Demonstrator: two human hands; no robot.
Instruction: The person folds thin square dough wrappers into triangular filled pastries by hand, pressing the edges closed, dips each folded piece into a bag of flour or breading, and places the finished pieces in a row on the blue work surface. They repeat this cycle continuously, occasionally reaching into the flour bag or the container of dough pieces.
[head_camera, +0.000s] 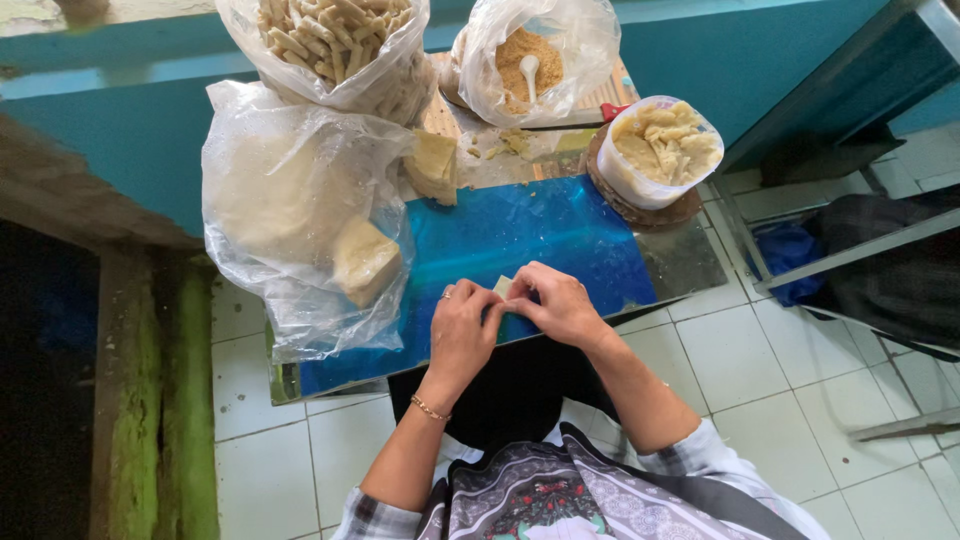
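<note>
While both my hands are pinching one small pale dough piece (503, 287) at the blue board's (560, 230) near edge | left hand (462, 330), right hand (556, 305) fingers closing on it | clear bag of finished sticks (335, 45) at the far edge is looking full | tub of pale filling (664, 148) is sitting well stocked, so plenty remaining, I judge.

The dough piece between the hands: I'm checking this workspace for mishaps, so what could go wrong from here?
The dough piece is pinched by the left hand and right hand near the table's front edge; a slip could drop it onto the floor tiles. The big plastic bag overhangs the table's left side and might slide off. The tub sits close to the right edge.
</note>
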